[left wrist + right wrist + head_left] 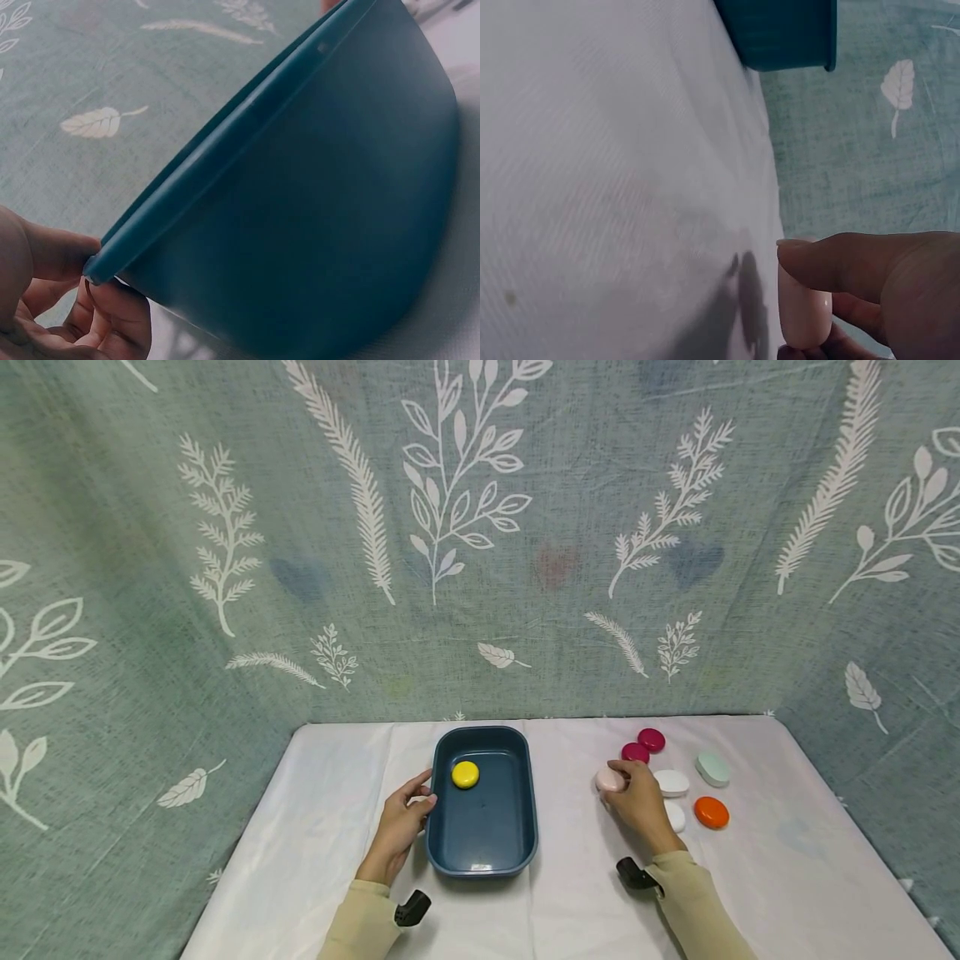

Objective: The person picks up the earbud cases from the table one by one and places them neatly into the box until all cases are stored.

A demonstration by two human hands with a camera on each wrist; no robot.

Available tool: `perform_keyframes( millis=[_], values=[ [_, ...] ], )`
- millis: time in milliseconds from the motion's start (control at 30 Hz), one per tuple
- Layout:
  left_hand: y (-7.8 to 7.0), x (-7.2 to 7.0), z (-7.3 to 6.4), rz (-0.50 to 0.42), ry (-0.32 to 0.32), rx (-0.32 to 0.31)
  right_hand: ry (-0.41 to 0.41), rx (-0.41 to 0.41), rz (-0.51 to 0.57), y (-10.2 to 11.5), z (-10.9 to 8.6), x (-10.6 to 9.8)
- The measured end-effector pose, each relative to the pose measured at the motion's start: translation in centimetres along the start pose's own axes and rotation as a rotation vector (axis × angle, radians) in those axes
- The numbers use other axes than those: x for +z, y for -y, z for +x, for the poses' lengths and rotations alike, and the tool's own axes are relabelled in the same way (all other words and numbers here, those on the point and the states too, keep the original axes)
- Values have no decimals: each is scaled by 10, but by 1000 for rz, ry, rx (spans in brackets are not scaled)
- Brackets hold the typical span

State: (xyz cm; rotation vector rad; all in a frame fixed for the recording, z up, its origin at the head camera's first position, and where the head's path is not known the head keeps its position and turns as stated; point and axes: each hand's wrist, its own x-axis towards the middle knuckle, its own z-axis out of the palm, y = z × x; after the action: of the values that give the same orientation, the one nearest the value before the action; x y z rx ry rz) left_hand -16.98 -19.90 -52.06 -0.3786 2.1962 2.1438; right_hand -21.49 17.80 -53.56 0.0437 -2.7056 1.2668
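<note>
A dark blue, deep rectangular tub (531, 827) stands on the white cloth, with a round yellow soap (465, 774) lying inside. My left hand (397, 831) pinches the tub's left rim between thumb and fingers; the left wrist view shows the thumb on the rim (187, 169) and curled fingers below it. To the right of the tub, my right hand (641, 806) holds a pale pink soap (609, 780) between thumb and fingertips. In the right wrist view the pink soap (802, 315) appears raised off the cloth, its shadow beside it.
Around my right hand lie two dark red soaps (652, 740), an oval white soap (672, 782), another white soap (677, 817) partly hidden by the wrist, a mint soap (712, 769) and an orange soap (711, 812). A leaf-patterned green curtain (480, 635) hangs behind the table.
</note>
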Motion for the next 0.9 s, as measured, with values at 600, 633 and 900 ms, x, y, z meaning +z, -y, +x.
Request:
perform_keyframes(
  millis=[600,633,900],
  values=[
    [1,1,0,-9,-7,9,5,-41,88,18,2,5],
    [1,1,0,-12,-8,6,2,-48,93,19,2,5],
    [2,0,1,-15,-1,-5,-27,-131,142,26,5,12]
  ],
)
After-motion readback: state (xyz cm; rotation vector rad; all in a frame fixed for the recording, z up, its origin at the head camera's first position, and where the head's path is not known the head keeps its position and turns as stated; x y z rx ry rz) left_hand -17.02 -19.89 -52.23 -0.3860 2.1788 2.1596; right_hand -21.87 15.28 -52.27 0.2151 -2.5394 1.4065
